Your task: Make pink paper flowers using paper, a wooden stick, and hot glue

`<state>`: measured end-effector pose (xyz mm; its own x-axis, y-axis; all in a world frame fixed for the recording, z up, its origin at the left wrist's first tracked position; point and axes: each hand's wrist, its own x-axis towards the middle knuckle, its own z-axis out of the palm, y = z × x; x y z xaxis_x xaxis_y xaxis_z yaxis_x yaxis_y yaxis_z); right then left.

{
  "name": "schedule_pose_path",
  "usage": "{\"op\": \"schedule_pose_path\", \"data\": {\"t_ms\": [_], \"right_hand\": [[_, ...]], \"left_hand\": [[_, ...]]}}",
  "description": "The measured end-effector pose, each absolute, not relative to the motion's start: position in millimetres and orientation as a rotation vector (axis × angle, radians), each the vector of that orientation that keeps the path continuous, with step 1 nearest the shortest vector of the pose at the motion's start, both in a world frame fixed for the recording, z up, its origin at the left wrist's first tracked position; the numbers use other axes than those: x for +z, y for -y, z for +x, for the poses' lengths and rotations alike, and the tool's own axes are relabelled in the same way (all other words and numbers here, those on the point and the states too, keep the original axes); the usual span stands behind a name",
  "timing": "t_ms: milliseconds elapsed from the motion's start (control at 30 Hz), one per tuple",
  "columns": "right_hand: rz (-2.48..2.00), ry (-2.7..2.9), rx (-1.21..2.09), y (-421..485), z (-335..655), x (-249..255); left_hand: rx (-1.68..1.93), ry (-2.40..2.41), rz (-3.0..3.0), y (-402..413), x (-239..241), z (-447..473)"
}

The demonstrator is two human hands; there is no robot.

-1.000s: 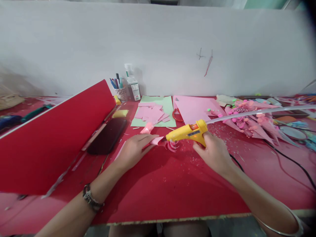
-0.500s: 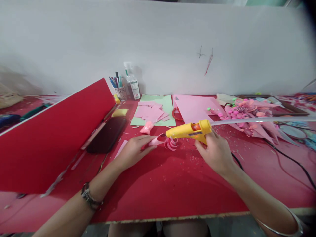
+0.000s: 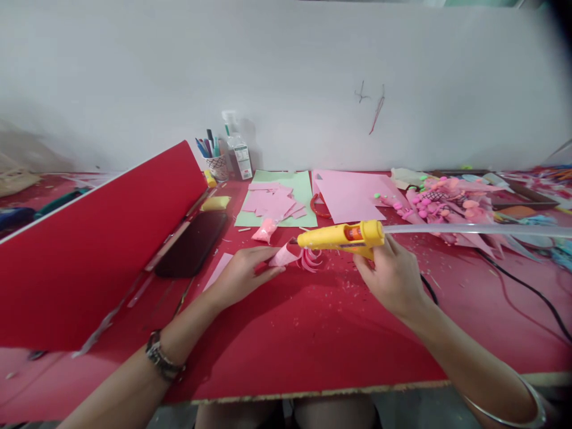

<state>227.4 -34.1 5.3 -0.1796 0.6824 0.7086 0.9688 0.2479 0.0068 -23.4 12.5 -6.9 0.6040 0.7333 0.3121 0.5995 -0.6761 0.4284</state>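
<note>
Between the fingers and thumb of my left hand (image 3: 248, 268) is a rolled pink paper cone (image 3: 286, 255), its wide mouth facing right. My right hand (image 3: 391, 271) grips a yellow hot glue gun (image 3: 339, 236) by its handle. The gun's nozzle is at the cone's open mouth; whether it touches the paper I cannot tell. A long clear glue stick (image 3: 473, 228) juts out of the gun's back toward the right. Curled pink paper strips (image 3: 310, 260) lie just right of the cone, below the nozzle.
Cut pink paper pieces (image 3: 272, 199) lie on a green sheet (image 3: 304, 182). A phone (image 3: 192, 244) and a leaning red board (image 3: 107, 250) are at the left. Pink paper cones with pompoms (image 3: 438, 205) pile up at the right, near a black cord (image 3: 527, 283).
The glue gun's rear has dipped slightly, and its glue stick sits lower. The cone's mouth has tilted up a little in my left hand. Both hands keep their hold.
</note>
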Motion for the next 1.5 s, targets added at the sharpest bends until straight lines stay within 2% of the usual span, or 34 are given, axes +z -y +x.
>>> {"op": "schedule_pose_path", "data": {"t_ms": [467,867,1167,1500], "right_hand": [[-1.522,1.859,-0.586,31.1,226.6,0.5],[-1.467,1.886,-0.5,33.7,222.1,-1.4],[-1.421,1.865,-0.509,32.8,223.4,-2.2],[-1.417,1.87,-0.523,33.9,221.9,-1.3]], "left_hand": [[0.718,-1.319,2.506,-13.3,-10.0,-24.9],[0.542,-1.093,2.598,-11.0,-11.2,-25.4],[0.581,-0.829,2.499,-8.7,-6.1,-30.9],[0.608,-0.845,2.478,-3.9,-4.0,-27.9]]}}
